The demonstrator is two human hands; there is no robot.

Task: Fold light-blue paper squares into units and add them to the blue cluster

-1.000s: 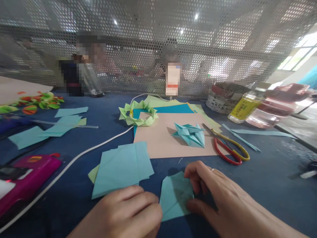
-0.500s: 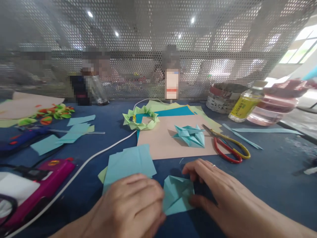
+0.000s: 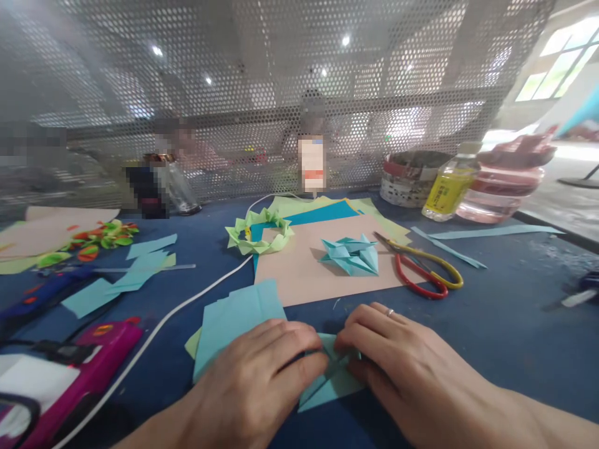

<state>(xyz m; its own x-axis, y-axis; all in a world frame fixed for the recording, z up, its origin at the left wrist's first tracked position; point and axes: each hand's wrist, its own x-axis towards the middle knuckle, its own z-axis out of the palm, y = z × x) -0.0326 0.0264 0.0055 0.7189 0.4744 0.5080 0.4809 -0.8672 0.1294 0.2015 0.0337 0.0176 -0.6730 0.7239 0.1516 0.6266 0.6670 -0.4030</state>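
Observation:
A small, partly folded light blue paper piece (image 3: 330, 386) lies on the dark blue table near the front edge. My left hand (image 3: 253, 386) and my right hand (image 3: 397, 368) meet over it, fingertips pinched on its upper folds; most of the piece is hidden under them. My right hand wears a ring. A stack of light blue paper squares (image 3: 234, 318) lies just behind my left hand. Farther back, a finished light blue folded shape (image 3: 350, 254) rests on a beige sheet (image 3: 304, 274).
A green folded paper ring (image 3: 259, 232) lies at the beige sheet's back left corner. Red and yellow scissors (image 3: 423, 271) lie right of it. A white cable (image 3: 187, 305), a magenta glue gun (image 3: 88, 365), paper scraps, a yellow bottle (image 3: 444, 190) and a perforated metal screen surround the area.
Both hands have closed together over the blue piece, which was lying open between them before. The camera has tilted slightly, shifting the table contents.

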